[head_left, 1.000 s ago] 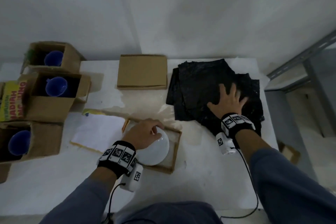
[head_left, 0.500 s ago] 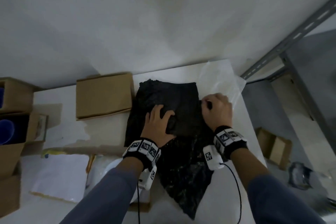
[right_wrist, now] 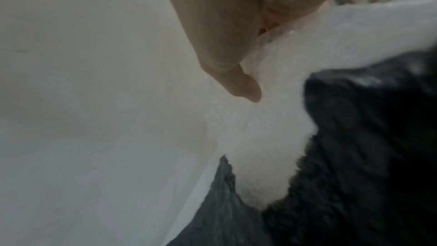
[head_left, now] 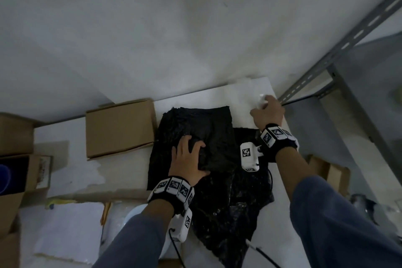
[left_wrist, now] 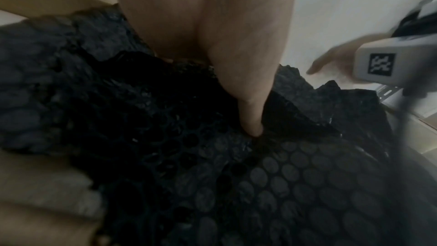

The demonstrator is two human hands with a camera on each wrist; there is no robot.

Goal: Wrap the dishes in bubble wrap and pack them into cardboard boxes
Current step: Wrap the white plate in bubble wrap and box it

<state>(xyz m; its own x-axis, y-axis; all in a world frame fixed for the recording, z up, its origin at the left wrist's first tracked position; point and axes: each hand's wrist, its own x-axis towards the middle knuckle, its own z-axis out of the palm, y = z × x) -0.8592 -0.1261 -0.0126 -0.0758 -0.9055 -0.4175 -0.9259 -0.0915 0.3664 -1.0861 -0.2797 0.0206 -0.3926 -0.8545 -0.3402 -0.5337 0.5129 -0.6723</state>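
Observation:
A pile of black bubble wrap [head_left: 195, 128] lies on the white table [head_left: 280, 224]. My left hand [head_left: 189, 159] rests spread on top of the pile and presses it down; in the left wrist view my thumb [left_wrist: 248, 115] digs into the black bubble wrap [left_wrist: 307, 184]. My right hand [head_left: 266, 111] is at the table's far right corner and pinches a white bubble wrap sheet [head_left: 245, 93] that runs under the black pile. The right wrist view shows that white sheet [right_wrist: 272, 137] below my thumb [right_wrist: 241, 81]. A white dish [head_left: 134, 217] shows partly under my left forearm.
A closed cardboard box [head_left: 119, 126] sits left of the pile. Open boxes [head_left: 17, 178] stand at the far left, one with a blue cup [head_left: 3, 178]. White paper [head_left: 69, 230] lies at the front left. A metal rack [head_left: 339, 50] stands to the right, with a small box [head_left: 328, 172] on the floor.
My right hand has gone from the black pile's right edge to the far right corner with the white sheet in its pinch. My left hand stays on the black pile.

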